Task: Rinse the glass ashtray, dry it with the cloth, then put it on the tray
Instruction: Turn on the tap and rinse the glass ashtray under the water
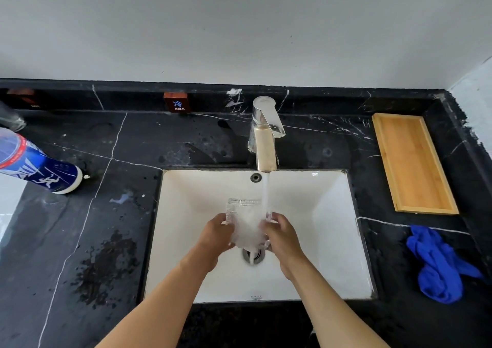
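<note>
**Ashtray under the running tap, both hands wet**

The black marble table [66, 241] with white veins carries everything here, and its surface is already splashed dark at the left of the basin. Set into it is the white rectangular sink [332, 228], with the chrome tap [265, 134] at its back edge running a steady stream. Near the table's back right corner lies the long, shallow bamboo tray [412, 161], bare; toward the front right edge sits the crumpled blue cloth [436, 265]. A blue and white cylindrical can [40, 164] stands near the left edge.

Over the drain, the clear ribbed glass ashtray [246, 214] is held tilted under the water, which breaks white across it. The left hand [215, 237] grips its left side and the right hand [282, 237] its right side, fingers curled round the rim, so it is pinched between the two.

This looks like the rinse, with drying and placing yet to come. The risk is the grip: wet glass is slick, and a slip would drop it onto hard ceramic, where it could chip or crack. Carrying it dripping to the cloth would need one hand to let go, and would wet the table further.
</note>
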